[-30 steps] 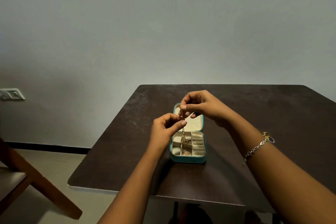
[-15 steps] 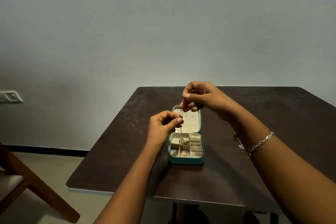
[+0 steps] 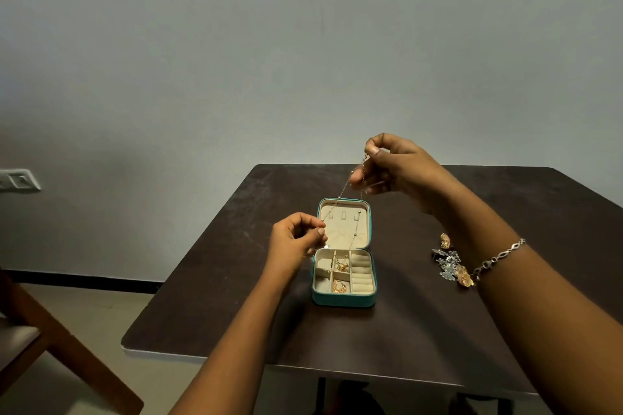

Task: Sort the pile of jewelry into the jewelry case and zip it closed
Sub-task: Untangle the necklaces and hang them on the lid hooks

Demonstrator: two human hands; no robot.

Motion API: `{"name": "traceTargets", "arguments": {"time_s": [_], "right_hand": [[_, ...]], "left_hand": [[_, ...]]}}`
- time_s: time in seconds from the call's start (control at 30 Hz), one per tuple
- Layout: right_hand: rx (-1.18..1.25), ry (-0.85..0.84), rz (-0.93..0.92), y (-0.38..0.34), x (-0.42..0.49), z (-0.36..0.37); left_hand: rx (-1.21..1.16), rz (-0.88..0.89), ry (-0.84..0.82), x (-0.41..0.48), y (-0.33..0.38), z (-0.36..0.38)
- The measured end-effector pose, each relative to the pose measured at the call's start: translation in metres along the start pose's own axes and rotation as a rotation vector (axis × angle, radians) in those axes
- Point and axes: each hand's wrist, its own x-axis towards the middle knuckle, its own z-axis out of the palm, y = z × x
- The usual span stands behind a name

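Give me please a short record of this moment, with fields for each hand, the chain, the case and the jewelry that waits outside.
left hand: pinches the thin gold chain at its lower end, beside the open lid
right hand: pinches the same chain higher, above the lid
chain: slants between the hands; a second strand hangs toward the compartments
jewelry case: teal, unzipped, lid laid back, gold pieces in the middle compartments
pile: silver and gold pieces on the table, right of the case

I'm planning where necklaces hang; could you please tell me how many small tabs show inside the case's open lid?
3, in a row across the lid: left tab, middle tab, right tab. The held chain crosses by the outer tabs, so parts may be hidden.
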Motion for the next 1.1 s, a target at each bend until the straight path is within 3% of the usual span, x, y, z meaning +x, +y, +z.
{"name": "traceTargets", "arguments": {"time_s": [0.23,0.43,0.8,1.1], "right_hand": [[0.127,0.040,-0.032,-0.017,0.008,-0.011],[0.273,0.064,0.104,-0.025,0.012,-0.016],[0.063,0.032,0.206,-0.019,0.004,-0.034],[-0.285,0.013,0.254,-0.016,-0.004,-0.054]], "left_hand": [[0.028,-0.063,0.030,0.001,-0.007,-0.004],[-0.010,-0.126,0.060,0.001,-0.005,-0.003],[-0.223,-0.230,0.280,0.004,0.002,-0.010],[-0.309,-0.246,0.280,0.003,0.014,-0.003]]}}
